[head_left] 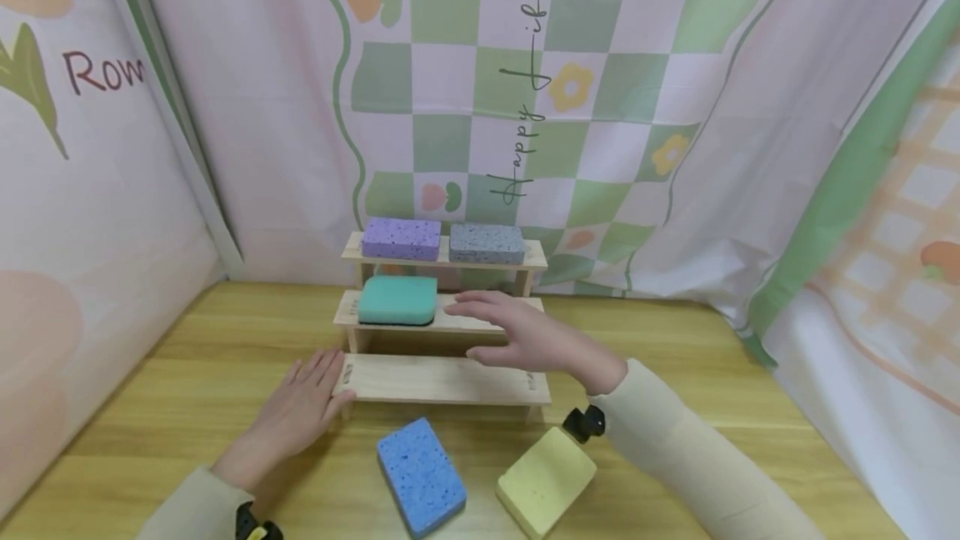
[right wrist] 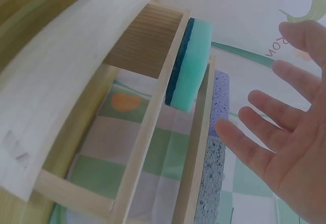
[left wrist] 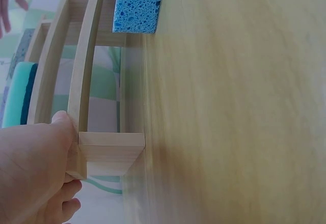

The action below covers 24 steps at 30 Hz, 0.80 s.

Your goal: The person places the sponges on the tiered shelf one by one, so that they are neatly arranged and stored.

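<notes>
A three-step wooden rack [head_left: 442,377] stands on the table. My left hand [head_left: 303,402] grips the left end of its lowest step, with the thumb [left wrist: 62,119] on the board and the fingers around the end. Open and holding nothing, my right hand [head_left: 528,332] hovers over the right part of the middle step. Left of its fingertips on that step lies a teal sponge [head_left: 397,300] with a dark underside. The top step bears a purple sponge [head_left: 401,238] and a grey sponge [head_left: 486,243] side by side.
In front of the rack, a blue sponge [head_left: 422,477] and a yellow sponge [head_left: 547,482] lie on the wood-grain table [head_left: 645,473]. The yellow one is close to the right wrist. Behind the rack hangs a checkered curtain [head_left: 517,82], with printed cloth at both sides.
</notes>
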Each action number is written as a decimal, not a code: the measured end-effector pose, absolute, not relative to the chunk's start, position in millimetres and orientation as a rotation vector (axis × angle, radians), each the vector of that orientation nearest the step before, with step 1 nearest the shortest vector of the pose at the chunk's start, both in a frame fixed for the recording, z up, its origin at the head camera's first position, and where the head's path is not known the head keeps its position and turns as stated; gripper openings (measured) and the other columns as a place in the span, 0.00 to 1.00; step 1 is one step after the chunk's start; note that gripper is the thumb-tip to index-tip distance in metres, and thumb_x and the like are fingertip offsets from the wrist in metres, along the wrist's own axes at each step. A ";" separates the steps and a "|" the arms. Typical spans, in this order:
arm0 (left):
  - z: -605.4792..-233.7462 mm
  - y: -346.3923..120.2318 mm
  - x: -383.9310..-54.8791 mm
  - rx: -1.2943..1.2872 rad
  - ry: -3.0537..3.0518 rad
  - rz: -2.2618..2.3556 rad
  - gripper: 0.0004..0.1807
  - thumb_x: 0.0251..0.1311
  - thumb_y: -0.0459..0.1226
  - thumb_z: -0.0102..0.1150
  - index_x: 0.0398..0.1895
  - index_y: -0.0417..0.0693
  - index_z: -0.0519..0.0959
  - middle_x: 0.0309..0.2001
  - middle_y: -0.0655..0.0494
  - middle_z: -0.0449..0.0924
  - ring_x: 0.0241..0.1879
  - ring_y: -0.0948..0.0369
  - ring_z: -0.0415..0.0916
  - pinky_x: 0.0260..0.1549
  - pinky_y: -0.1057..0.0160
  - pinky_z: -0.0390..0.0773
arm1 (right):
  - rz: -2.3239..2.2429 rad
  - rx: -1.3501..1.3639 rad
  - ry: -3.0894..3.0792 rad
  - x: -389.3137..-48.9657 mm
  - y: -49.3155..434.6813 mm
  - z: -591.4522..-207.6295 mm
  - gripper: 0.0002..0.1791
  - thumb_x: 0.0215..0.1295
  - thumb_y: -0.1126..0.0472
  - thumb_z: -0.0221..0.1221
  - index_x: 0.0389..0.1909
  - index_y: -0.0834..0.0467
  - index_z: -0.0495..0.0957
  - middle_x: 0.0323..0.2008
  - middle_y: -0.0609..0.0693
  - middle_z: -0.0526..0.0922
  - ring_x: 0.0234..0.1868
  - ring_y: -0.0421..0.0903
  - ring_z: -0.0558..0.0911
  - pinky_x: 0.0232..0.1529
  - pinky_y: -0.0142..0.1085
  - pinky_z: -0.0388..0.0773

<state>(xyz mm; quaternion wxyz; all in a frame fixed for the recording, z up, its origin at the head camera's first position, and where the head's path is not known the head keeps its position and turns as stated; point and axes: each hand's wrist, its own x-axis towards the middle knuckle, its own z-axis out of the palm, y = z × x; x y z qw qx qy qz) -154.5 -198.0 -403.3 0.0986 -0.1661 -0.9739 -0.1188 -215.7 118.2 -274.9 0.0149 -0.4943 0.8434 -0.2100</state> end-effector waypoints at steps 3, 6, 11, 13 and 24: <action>-403.2 -198.1 -154.4 -0.490 -2.880 -0.351 0.35 0.69 0.50 0.39 0.66 0.29 0.56 0.66 0.35 0.55 0.65 0.41 0.51 0.62 0.42 0.48 | -0.656 -1.563 2.628 -212.6 124.9 -277.3 0.29 0.63 0.55 0.58 0.64 0.56 0.65 0.65 0.53 0.62 0.65 0.50 0.60 0.60 0.47 0.62; -403.2 -198.3 -154.2 -0.489 -2.879 -0.353 0.34 0.69 0.50 0.39 0.66 0.29 0.56 0.66 0.35 0.55 0.65 0.41 0.51 0.62 0.42 0.48 | -0.673 -1.566 2.637 -209.1 132.4 -279.4 0.29 0.62 0.55 0.59 0.63 0.57 0.66 0.65 0.54 0.62 0.65 0.51 0.60 0.61 0.48 0.61; -403.4 -198.2 -153.9 -0.487 -2.881 -0.352 0.34 0.69 0.50 0.39 0.65 0.29 0.56 0.65 0.35 0.55 0.65 0.41 0.51 0.62 0.42 0.48 | -0.746 -1.533 2.641 -203.1 146.9 -282.6 0.29 0.60 0.58 0.60 0.62 0.58 0.66 0.64 0.54 0.64 0.64 0.51 0.61 0.60 0.49 0.62; -403.4 -198.1 -153.8 -0.488 -2.878 -0.351 0.34 0.69 0.50 0.39 0.65 0.29 0.57 0.65 0.35 0.56 0.65 0.41 0.51 0.61 0.42 0.48 | -0.766 -1.520 2.646 -201.4 153.0 -284.0 0.29 0.60 0.58 0.60 0.62 0.59 0.66 0.63 0.55 0.64 0.64 0.52 0.61 0.60 0.50 0.62; -408.9 -198.7 -156.3 -0.484 -2.889 -0.327 0.35 0.70 0.51 0.38 0.66 0.29 0.56 0.66 0.35 0.54 0.65 0.41 0.50 0.62 0.42 0.48 | -0.870 -1.345 2.693 -193.0 190.6 -292.0 0.31 0.59 0.57 0.61 0.63 0.58 0.66 0.64 0.58 0.63 0.63 0.57 0.62 0.58 0.54 0.61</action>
